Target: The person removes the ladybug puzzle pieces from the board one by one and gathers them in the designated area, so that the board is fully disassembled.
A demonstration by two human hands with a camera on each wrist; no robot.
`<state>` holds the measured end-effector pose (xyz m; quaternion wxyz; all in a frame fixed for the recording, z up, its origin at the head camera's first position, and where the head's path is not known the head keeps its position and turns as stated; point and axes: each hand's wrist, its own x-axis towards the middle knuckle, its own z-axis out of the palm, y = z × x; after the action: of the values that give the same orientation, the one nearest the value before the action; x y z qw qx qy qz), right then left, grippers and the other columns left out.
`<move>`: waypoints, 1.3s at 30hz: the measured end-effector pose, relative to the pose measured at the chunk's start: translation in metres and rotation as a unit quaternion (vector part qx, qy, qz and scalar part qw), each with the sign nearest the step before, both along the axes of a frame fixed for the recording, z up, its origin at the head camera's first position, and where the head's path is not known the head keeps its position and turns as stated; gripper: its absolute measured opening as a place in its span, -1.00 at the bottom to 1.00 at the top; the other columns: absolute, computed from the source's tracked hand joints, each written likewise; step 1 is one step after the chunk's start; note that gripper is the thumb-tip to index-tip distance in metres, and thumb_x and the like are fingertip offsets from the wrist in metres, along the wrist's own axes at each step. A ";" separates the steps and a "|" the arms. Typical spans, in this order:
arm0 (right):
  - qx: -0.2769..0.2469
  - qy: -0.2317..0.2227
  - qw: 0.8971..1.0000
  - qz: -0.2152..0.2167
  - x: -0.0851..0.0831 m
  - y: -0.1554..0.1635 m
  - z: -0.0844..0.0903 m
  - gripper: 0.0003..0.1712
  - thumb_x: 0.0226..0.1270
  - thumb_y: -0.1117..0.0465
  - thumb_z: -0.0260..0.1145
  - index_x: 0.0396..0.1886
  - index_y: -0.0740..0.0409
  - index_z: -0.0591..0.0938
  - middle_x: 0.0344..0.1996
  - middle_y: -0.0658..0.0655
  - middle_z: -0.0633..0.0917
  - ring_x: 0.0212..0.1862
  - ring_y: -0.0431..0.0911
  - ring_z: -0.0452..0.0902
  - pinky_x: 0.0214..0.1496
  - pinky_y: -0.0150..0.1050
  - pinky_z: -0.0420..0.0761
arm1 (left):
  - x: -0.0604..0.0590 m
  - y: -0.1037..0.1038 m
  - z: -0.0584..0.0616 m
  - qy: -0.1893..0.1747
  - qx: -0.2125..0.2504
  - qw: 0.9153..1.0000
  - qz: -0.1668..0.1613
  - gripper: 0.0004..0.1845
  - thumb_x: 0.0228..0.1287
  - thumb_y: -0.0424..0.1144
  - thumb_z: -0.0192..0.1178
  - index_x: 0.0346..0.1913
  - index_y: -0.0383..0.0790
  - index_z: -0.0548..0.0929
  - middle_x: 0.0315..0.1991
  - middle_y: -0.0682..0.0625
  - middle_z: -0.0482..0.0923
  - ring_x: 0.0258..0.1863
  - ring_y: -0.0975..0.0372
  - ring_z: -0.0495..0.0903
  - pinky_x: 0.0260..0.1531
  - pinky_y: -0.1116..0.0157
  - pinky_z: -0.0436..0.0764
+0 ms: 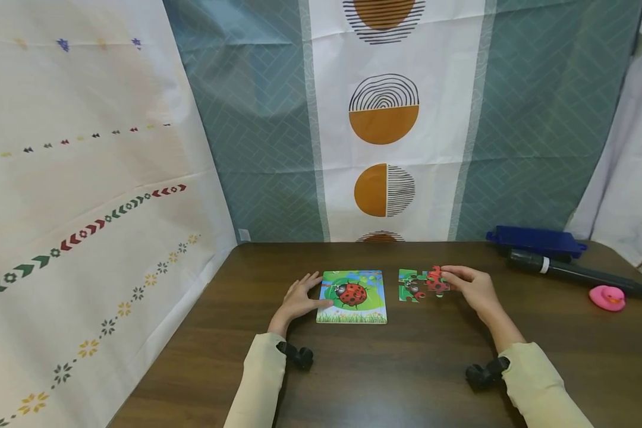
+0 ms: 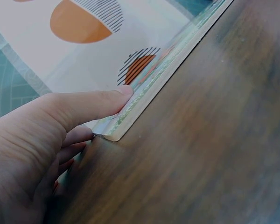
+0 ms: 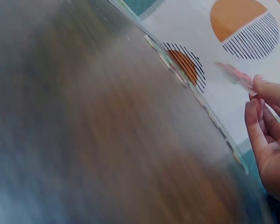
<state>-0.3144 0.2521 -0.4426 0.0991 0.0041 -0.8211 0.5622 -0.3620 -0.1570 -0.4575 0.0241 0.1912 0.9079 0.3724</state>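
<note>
A square ladybug picture board (image 1: 352, 297) lies flat on the brown table. My left hand (image 1: 298, 298) rests at its left side, the thumb on top of the board and the fingers along the edge. In the left wrist view the thumb (image 2: 95, 105) lies straight over the board's pale edge. To the board's right are several jigsaw puzzle pieces (image 1: 408, 285) with a green and red ladybug print. My right hand (image 1: 473, 290) is at their right side. The right wrist view shows it pinching a reddish puzzle piece (image 3: 238, 76), raised above the others.
At the back right lie a dark blue tray-like object (image 1: 537, 241) and a long black cylindrical object (image 1: 578, 273) with a white band. A pink rubber duck (image 1: 607, 298) sits before them. Patterned curtains (image 1: 262, 119) hang behind the table (image 1: 380, 374) and on its left.
</note>
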 end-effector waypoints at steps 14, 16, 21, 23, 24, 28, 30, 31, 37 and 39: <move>0.039 -0.021 0.999 0.001 -0.001 0.010 -0.009 -0.40 0.37 -0.05 0.28 0.15 0.39 0.59 -0.23 -0.28 0.69 -0.35 -0.47 0.55 -0.24 -0.54 0.60 | -0.003 0.000 0.002 0.000 -0.002 1.000 -0.002 -0.14 0.13 0.01 0.39 0.46 -0.21 0.31 0.55 -0.09 0.11 0.57 -0.04 -0.03 0.55 -0.12 -0.11; 0.061 -0.023 0.998 -0.002 -0.001 0.010 -0.009 -0.42 0.37 -0.07 0.28 0.11 0.34 0.62 -0.27 -0.27 0.70 -0.36 -0.44 0.54 -0.25 -0.50 0.59 | -0.003 0.001 0.002 0.001 -0.002 1.000 -0.002 -0.13 0.12 0.01 0.40 0.45 -0.21 0.31 0.54 -0.10 0.11 0.57 -0.04 -0.03 0.54 -0.13 -0.11; 0.094 -0.015 0.995 0.000 0.000 0.008 -0.012 -0.49 0.36 -0.02 0.30 0.05 0.32 0.65 -0.24 -0.01 0.77 -0.35 -0.39 0.54 -0.28 -0.45 0.61 | -0.002 0.001 0.002 0.002 -0.004 1.000 -0.004 -0.13 0.13 0.02 0.39 0.46 -0.22 0.31 0.54 -0.10 0.11 0.57 -0.04 -0.03 0.54 -0.12 -0.11; 0.108 -0.008 0.994 0.002 0.001 0.007 -0.013 -0.51 0.35 0.00 0.31 0.03 0.32 0.66 -0.17 0.17 0.76 -0.36 -0.36 0.53 -0.31 -0.43 0.60 | -0.002 0.001 0.001 0.001 -0.005 1.000 -0.004 -0.13 0.13 0.02 0.39 0.46 -0.21 0.30 0.54 -0.10 0.11 0.57 -0.04 -0.03 0.54 -0.12 -0.11; 0.115 -0.006 0.993 0.002 0.001 0.006 -0.013 -0.52 0.35 0.00 0.31 0.02 0.32 0.66 -0.13 0.23 0.75 -0.36 -0.35 0.53 -0.33 -0.42 0.60 | -0.001 0.001 0.001 0.000 -0.005 1.000 -0.004 -0.13 0.13 0.02 0.39 0.46 -0.21 0.30 0.54 -0.10 0.11 0.57 -0.04 -0.03 0.54 -0.12 -0.11; 0.137 -0.002 0.991 0.005 0.002 0.004 -0.013 -0.52 0.36 -0.01 0.31 0.02 0.31 0.68 -0.09 0.34 0.72 -0.35 -0.27 0.52 -0.36 -0.36 0.57 | -0.001 0.001 0.002 -0.001 -0.002 1.000 -0.003 -0.12 0.12 0.03 0.40 0.46 -0.21 0.31 0.54 -0.10 0.11 0.57 -0.05 -0.03 0.54 -0.13 -0.11; 0.142 -0.003 0.990 0.007 0.002 0.004 -0.013 -0.52 0.37 -0.01 0.30 0.02 0.31 0.68 -0.09 0.34 0.72 -0.34 -0.22 0.54 -0.35 -0.34 0.57 | -0.001 0.000 0.002 -0.001 -0.002 1.000 -0.002 -0.12 0.12 0.03 0.40 0.46 -0.22 0.31 0.54 -0.10 0.11 0.57 -0.05 -0.02 0.54 -0.13 -0.11; 0.148 -0.003 0.989 0.007 0.001 0.004 -0.014 -0.52 0.37 -0.01 0.30 0.02 0.30 0.68 -0.09 0.34 0.72 -0.32 -0.20 0.55 -0.34 -0.33 0.56 | -0.001 0.000 0.002 -0.002 -0.002 1.000 -0.002 -0.12 0.12 0.03 0.39 0.46 -0.21 0.30 0.55 -0.10 0.11 0.57 -0.04 -0.03 0.55 -0.12 -0.12; 0.182 -0.003 0.983 0.007 0.001 0.005 -0.016 -0.53 0.37 -0.03 0.28 0.01 0.28 0.69 -0.07 0.34 0.72 -0.21 -0.10 0.62 -0.30 -0.30 0.56 | 0.000 0.000 0.001 -0.002 -0.004 1.000 -0.003 -0.13 0.13 0.01 0.39 0.46 -0.20 0.30 0.55 -0.09 0.10 0.57 -0.05 -0.04 0.55 -0.12 -0.13; 0.184 -0.005 0.983 0.008 0.002 0.005 -0.015 -0.53 0.37 -0.03 0.29 0.01 0.29 0.69 -0.08 0.35 0.72 -0.23 -0.10 0.62 -0.31 -0.29 0.56 | 0.001 0.000 0.001 -0.002 -0.003 1.000 -0.003 -0.14 0.14 0.01 0.39 0.46 -0.20 0.30 0.55 -0.10 0.10 0.57 -0.05 -0.04 0.55 -0.12 -0.12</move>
<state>-0.3125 0.2567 -0.4581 0.0880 0.0256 -0.9111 0.4018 -0.3612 -0.1568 -0.4562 0.0274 0.1934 0.9085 0.3695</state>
